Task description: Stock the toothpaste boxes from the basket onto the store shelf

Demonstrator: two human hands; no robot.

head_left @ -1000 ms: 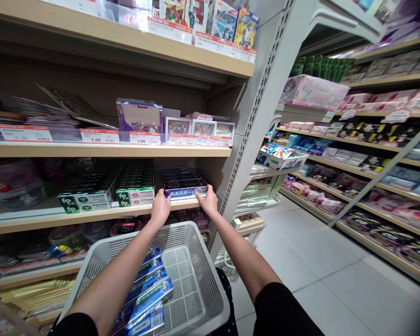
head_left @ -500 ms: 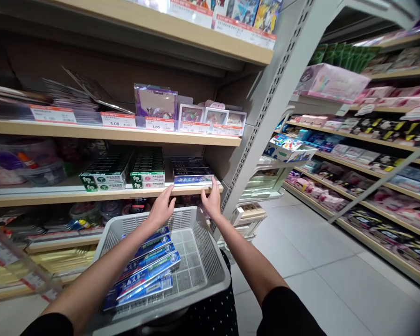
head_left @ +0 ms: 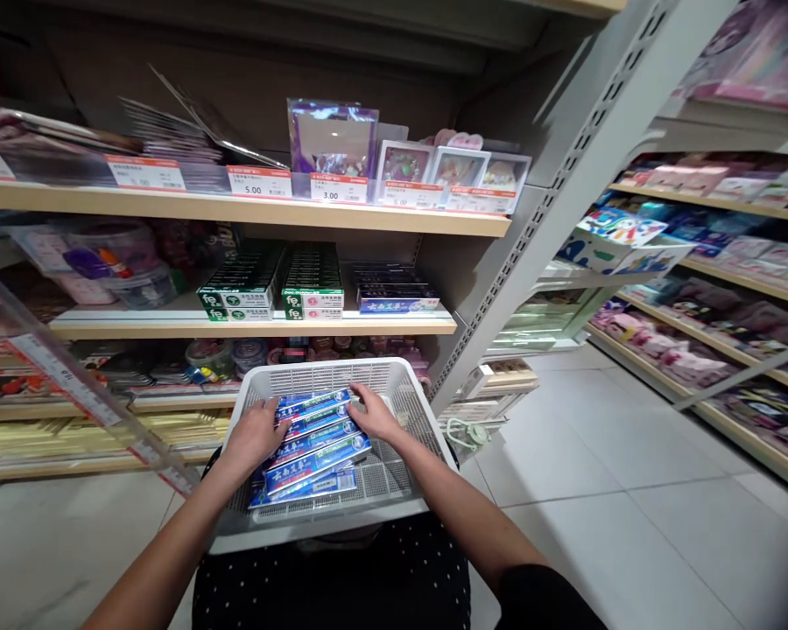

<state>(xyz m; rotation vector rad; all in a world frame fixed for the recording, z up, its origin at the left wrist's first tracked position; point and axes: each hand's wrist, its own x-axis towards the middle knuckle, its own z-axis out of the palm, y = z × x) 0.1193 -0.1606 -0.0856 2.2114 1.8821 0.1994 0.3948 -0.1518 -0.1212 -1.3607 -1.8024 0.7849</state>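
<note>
A light grey mesh basket (head_left: pixel 404 376) rests on my lap, with several blue toothpaste boxes (head_left: pixel 315 455) lying in it, overlapping and slightly fanned. My left hand (head_left: pixel 255 436) is closed about the left ends of the upper boxes, its thumb over their edge. At their right ends, my right hand (head_left: pixel 373 415) grips from the other side with bent fingers. Some fingertips are hidden behind the boxes. On the shelf ahead stands a stack of dark blue toothpaste boxes (head_left: pixel 397 304), apart from both hands.
Left of the blue stack sit green-and-white boxes (head_left: pixel 240 297) in two groups on the shelf board (head_left: pixel 256 329). Above is a shelf with price tags (head_left: pixel 259 182). A slotted grey upright (head_left: pixel 531 236) rises at right. A slanted clear label strip (head_left: pixel 79 385) juts in at left.
Both my hands have come down from the shelf's front edge into the basket, onto the toothpaste boxes. The view has tilted lower and turned left. The blue stack stays on the shelf.
</note>
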